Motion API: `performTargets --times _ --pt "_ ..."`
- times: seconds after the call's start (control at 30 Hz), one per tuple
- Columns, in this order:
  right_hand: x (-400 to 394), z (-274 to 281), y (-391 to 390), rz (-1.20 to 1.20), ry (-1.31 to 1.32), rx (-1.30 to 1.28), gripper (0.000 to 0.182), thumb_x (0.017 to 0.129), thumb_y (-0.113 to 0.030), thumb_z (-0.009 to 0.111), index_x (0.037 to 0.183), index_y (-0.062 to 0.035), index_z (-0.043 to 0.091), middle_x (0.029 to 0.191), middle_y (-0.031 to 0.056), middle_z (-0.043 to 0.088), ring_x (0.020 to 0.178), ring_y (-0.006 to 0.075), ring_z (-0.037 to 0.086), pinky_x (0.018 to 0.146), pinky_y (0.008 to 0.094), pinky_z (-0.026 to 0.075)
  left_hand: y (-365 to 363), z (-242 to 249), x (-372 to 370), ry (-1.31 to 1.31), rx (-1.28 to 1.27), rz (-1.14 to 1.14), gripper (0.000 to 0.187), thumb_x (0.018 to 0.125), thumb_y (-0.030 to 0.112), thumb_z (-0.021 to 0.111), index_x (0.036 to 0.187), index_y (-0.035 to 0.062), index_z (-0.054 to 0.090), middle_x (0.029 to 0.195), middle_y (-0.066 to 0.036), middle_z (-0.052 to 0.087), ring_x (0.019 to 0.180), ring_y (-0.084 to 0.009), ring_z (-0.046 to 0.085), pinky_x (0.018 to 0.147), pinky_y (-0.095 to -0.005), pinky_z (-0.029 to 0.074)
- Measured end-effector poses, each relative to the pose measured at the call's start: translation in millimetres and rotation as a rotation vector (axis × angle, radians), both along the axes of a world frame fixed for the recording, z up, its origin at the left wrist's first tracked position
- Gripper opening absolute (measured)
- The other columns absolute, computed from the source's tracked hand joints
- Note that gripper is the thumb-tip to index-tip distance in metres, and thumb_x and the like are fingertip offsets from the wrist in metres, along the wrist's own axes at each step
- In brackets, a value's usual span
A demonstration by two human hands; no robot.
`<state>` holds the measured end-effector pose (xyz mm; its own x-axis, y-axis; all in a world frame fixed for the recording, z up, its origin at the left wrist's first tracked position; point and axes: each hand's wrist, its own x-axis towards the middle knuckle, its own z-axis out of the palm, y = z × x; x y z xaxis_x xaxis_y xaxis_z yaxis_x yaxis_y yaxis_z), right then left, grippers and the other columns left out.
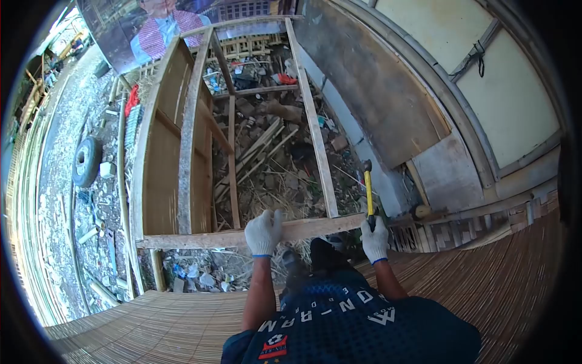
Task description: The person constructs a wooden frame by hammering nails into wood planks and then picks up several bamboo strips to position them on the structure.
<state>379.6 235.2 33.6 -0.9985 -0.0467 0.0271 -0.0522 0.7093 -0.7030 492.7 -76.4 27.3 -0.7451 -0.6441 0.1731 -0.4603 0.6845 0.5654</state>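
Note:
My right hand (375, 239), in a white knit glove, grips a hammer (369, 193) by its black lower handle. Its yellow shaft points away from me, with the dark head at the far end. My left hand (263, 233), gloved alike, is closed over the near wooden beam (315, 229) of a timber frame. The glove hides part of the beam and the fingertips. From this beam, long wooden bars (313, 127) run to the frame's far side. Thin panels (159, 148) cover part of its left side.
Rubble and sticks (260, 151) lie inside the frame. To the right stand a wall and a leaning brown board (370, 85). A tire (87, 161) and bamboo poles (125, 182) lie on the left. Bamboo slat matting (151, 321) spreads near me. A banner (121, 36) hangs behind.

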Motion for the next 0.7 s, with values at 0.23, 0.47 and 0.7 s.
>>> performTargets --times 0.23,0.47,0.7 --pt "-3.0 17.8 -43.2 0.076 0.015 0.189 0.035 0.093 -0.039 0.069 0.097 -0.0055 0.061 0.077 0.0223 0.068 0.077 0.0456 0.069 0.068 0.0544 0.052 0.4 6.8 -0.3 0.062 -0.036 -0.003 0.037 0.094 0.038 0.066 0.072 0.0086 0.064 0.065 -0.019 0.066 0.066 -0.0394 0.068 0.061 -0.0507 0.053" --pt "-11.5 17.8 -43.3 0.203 0.060 0.286 0.037 0.090 -0.039 0.070 0.104 -0.0057 0.062 0.082 0.0225 0.071 0.081 0.0445 0.070 0.072 0.0554 0.054 3.6 12.1 -2.1 0.037 -0.019 0.038 0.028 0.092 0.034 0.066 0.078 0.0100 0.071 0.069 -0.017 0.069 0.068 -0.0382 0.069 0.064 -0.0500 0.054" --pt "-14.3 23.6 -44.7 0.249 -0.002 0.321 0.037 0.090 -0.039 0.070 0.104 -0.0053 0.062 0.080 0.0221 0.070 0.078 0.0435 0.071 0.069 0.0532 0.055 2.3 8.7 -3.2 0.004 -0.015 0.043 0.025 0.092 0.032 0.067 0.080 0.0111 0.072 0.068 -0.014 0.069 0.067 -0.0359 0.069 0.064 -0.0484 0.054"
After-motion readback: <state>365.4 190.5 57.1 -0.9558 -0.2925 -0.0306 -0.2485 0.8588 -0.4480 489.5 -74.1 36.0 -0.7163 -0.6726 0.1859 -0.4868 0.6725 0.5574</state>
